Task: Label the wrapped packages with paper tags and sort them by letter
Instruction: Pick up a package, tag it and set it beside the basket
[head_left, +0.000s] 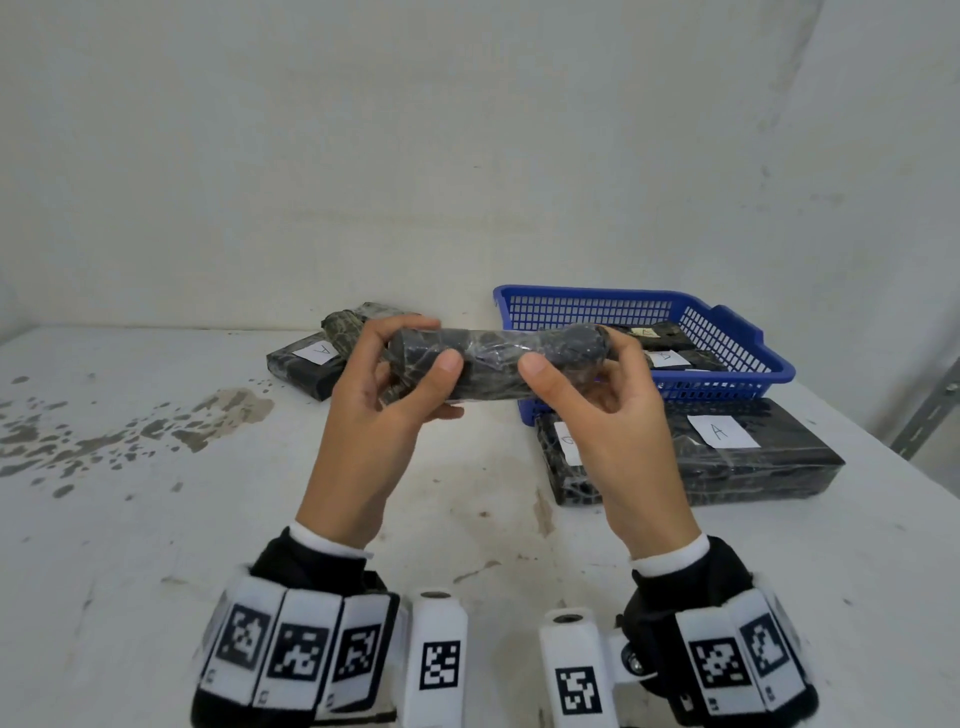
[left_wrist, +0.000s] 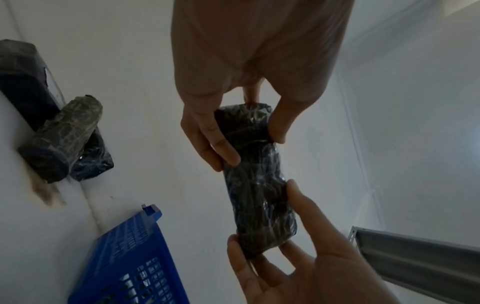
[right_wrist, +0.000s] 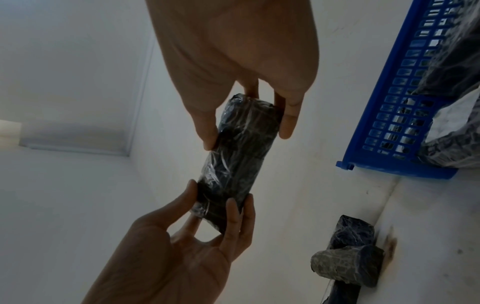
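Observation:
I hold a dark, plastic-wrapped cylindrical package level above the table, one hand at each end. My left hand grips its left end between thumb and fingers. My right hand grips the right end the same way. The left wrist view has the package running from my left hand down to my right hand. Seen from the right wrist, my right hand pinches the upper end of the package and my left hand the lower end.
A blue basket at the right rear holds tagged packages. In front of it lies a large flat package with tags A and B. At the left rear sit a flat package tagged A and a wrapped roll. A metal post stands far right.

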